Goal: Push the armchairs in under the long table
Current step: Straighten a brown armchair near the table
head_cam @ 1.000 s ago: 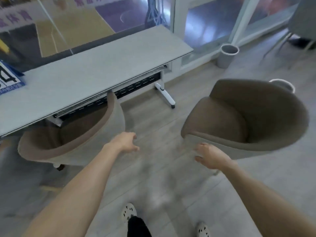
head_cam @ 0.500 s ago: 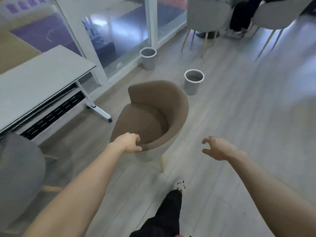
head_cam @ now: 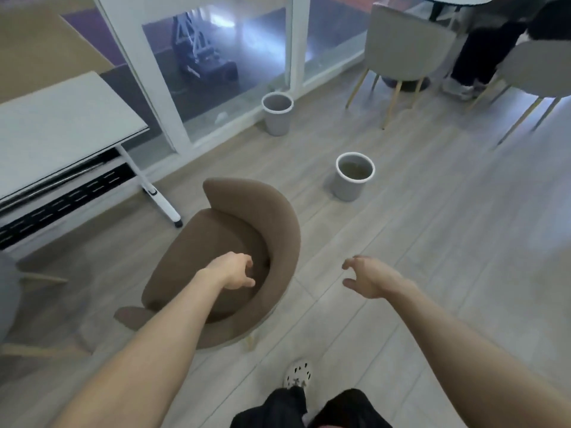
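A brown armchair point(head_cam: 213, 239) stands on the floor just off the right end of the long white table point(head_cam: 61, 128), its curved back turned to the right. My left hand point(head_cam: 236, 271) hovers over the seat close to the inside of the backrest, fingers loosely curled and holding nothing. My right hand point(head_cam: 369, 278) is spread open over the floor to the right of the chair, apart from it. The grey back of a second armchair point(head_cam: 7, 291) shows at the left edge, by the table.
The table's white foot point(head_cam: 163, 208) reaches out toward the brown chair. Two grey bins stand on the floor, one by the glass wall point(head_cam: 277, 114) and one right of the chair point(head_cam: 353, 176). Grey chairs point(head_cam: 404, 47) and a seated person's legs point(head_cam: 482, 47) are at the back right.
My view has swung right, from the chair under the table to the brown chair. My left hand moved from the chair's front edge to over the seat; my right hand came off the chair.
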The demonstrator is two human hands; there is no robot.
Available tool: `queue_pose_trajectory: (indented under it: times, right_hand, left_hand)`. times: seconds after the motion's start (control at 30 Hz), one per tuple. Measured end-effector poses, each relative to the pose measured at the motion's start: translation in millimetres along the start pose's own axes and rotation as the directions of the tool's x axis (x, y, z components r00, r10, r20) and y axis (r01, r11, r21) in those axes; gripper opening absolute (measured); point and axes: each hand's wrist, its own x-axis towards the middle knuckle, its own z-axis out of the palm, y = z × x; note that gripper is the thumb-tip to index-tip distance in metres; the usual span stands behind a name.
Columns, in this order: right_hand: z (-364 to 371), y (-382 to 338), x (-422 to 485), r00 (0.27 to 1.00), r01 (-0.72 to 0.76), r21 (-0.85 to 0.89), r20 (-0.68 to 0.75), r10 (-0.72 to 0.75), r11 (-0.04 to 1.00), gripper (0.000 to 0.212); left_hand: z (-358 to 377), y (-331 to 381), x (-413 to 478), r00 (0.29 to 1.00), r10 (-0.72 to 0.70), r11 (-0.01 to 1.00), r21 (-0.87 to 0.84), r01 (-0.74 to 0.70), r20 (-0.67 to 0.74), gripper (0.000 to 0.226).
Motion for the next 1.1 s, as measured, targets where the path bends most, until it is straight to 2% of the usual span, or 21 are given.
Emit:
queue_pose_trajectory:
  times: [0.17,0.27,0.4,0.5,0.67,0.73,0.8,0.87,0.93,1.0,1.1]
  right_hand:
    - [-46,-13,77,0.975,0.218,-0.139,0.078,-0.209,0.966,0.056]
    - [-71,-28,119,0.93,0.368,-0.238,0.116,-0.35,0.899,0.059]
    - [-90,-44,159,0.822,0.567,-0.343,0.188,-0.537,0.749,0.058]
    - [-95,-44,179,0.718,0.682,-0.43,0.237,-0.655,0.591,0.075]
    - [-86,-42,216,0.563,0.783,-0.477,0.268,-0.782,0.399,0.11]
    - [-75,-48,232,0.511,0.798,-0.508,0.289,-0.809,0.323,0.119]
    - [-64,-57,245,0.49,0.805,-0.519,0.308,-0.815,0.287,0.125]
    - [-54,-67,250,0.489,0.79,-0.558,0.324,-0.81,0.254,0.133]
    - [-43,-73,256,0.462,0.786,-0.573,0.297,-0.836,0.232,0.136]
    - [-35,-75,261,0.425,0.797,-0.56,0.252,-0.869,0.227,0.132]
    - [-33,-73,266,0.393,0.809,-0.532,0.174,-0.903,0.25,0.125]
  left_hand:
    - [6,-3,-3,0.98,-0.181,0.978,-0.124,0.17,-0.079,0.069]
    - [24,2,-12,0.95,-0.306,0.931,-0.226,0.285,-0.06,0.074]
    - [62,32,-32,0.905,-0.425,0.846,-0.356,0.397,-0.001,0.09]
    - [98,72,-38,0.881,-0.472,0.793,-0.417,0.444,0.04,0.105]
    - [133,124,-18,0.733,-0.674,0.712,-0.348,0.61,-0.094,0.124]
    - [141,134,-3,0.69,-0.718,0.662,-0.393,0.638,-0.088,0.134]
    - [146,139,11,0.635,-0.765,0.604,-0.466,0.647,-0.11,0.14]
    - [153,142,18,0.59,-0.793,0.57,-0.532,0.626,-0.155,0.132]
    - [162,140,19,0.54,-0.802,0.574,-0.583,0.575,-0.256,0.113]
    - [170,138,20,0.491,-0.802,0.584,-0.619,0.525,-0.34,0.092]
    - [172,135,21,0.457,-0.794,0.601,-0.637,0.483,-0.402,0.079]
